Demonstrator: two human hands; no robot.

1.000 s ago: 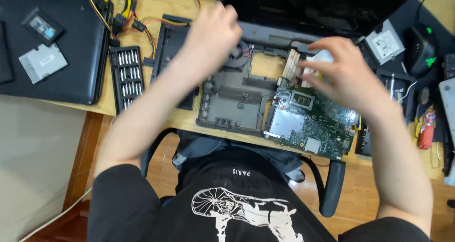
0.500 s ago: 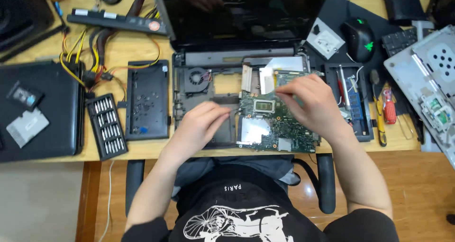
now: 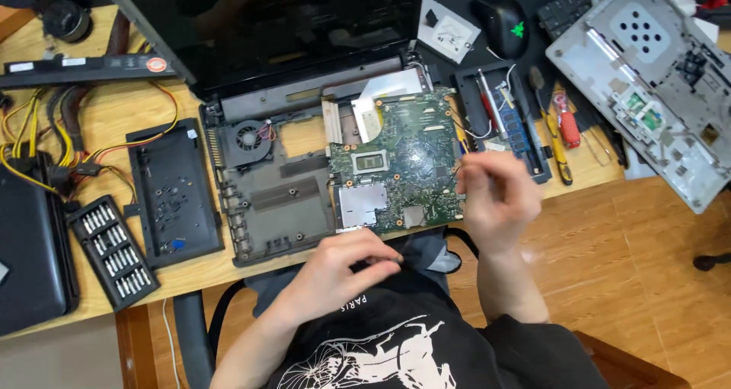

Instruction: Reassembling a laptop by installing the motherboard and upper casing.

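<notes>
Left hand [image 3: 346,266] fingers curled, empty, at laptop base [image 3: 266,199] edge; right hand [image 3: 495,199] blurred, fingers' state unclear.

Green motherboard [image 3: 400,161] lies flat, component side up, in the right half of the opened black laptop base [image 3: 266,199], its right edge reaching past the base's side. Silver chip near its centre, metal shield plate at lower left. Base sits at the desk's near edge, fan at upper left, left half bare plastic, screen hinged open behind.

Right hand [image 3: 493,199] blurred; fingers [image 3: 476,168] indistinct
</notes>
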